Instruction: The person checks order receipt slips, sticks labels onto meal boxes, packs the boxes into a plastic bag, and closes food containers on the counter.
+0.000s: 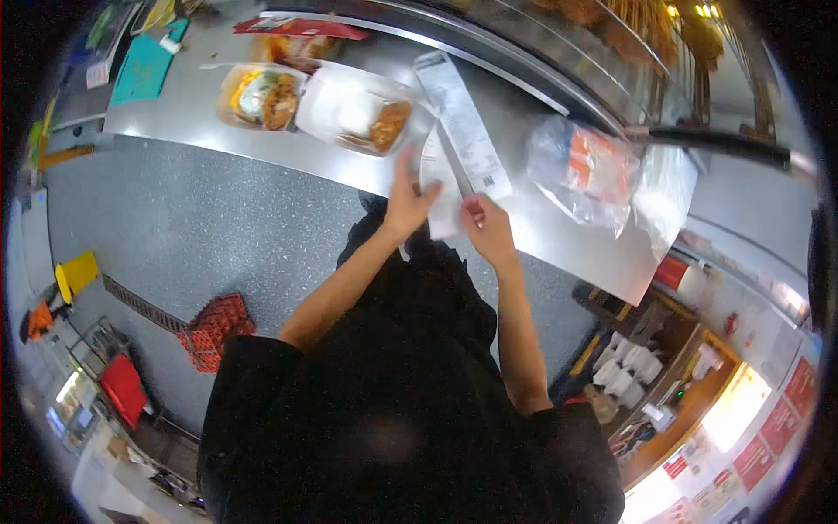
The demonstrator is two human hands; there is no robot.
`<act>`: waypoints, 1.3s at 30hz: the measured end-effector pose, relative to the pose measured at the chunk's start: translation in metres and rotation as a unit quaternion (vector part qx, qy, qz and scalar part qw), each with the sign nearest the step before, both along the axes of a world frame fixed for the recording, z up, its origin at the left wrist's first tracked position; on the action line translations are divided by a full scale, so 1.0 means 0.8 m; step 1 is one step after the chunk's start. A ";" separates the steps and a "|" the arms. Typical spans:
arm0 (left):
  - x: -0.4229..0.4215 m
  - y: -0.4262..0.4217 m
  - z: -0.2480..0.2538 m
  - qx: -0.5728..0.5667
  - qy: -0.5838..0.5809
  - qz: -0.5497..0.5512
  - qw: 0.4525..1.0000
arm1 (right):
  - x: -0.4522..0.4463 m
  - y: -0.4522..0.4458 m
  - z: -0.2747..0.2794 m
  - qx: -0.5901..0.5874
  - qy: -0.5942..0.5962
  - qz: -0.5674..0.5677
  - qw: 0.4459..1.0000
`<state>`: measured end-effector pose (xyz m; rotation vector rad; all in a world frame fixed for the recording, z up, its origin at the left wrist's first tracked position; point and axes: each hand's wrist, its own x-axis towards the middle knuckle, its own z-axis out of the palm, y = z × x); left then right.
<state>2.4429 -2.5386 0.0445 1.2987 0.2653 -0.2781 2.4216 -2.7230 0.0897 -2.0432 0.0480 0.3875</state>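
The grey speckled floor spreads to your left, with red crates standing on it. Ahead, your steel worktop slants down toward the right, its front edge just by your wrists. Both forearms reach forward and draw together there. Food boxes sit beyond your left hand; a stretch of steel separates the long receipt from a plastic bag farther right. Your left fingers and thumb are spread wide, the thumb over a white slip; you can't tell whether it touches. Your right hand curls inward, fingers pinched on the slip's right edge. The slip's lower end overhangs the worktop.
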 end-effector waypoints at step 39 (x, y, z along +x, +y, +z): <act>0.043 -0.014 -0.037 0.585 -0.362 -0.163 0.707 | -0.022 -0.157 -0.074 -0.231 -0.286 0.022 0.929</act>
